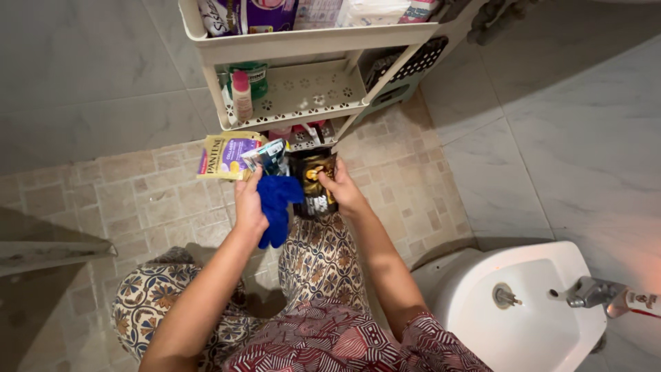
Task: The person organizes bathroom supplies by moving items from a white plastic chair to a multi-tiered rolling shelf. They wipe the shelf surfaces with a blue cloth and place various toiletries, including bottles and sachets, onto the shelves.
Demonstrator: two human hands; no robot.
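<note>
Sachets (275, 160), glossy, yellow, silver, black

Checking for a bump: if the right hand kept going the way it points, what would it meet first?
Probably the lowest shelf of the cream plastic rack, just beyond the dark sachet that the right hand holds; depth is unclear from above.

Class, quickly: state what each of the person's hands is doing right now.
Left hand: closed on flat sachets and a blue cloth.
Right hand: closed on a dark pouch.
</note>
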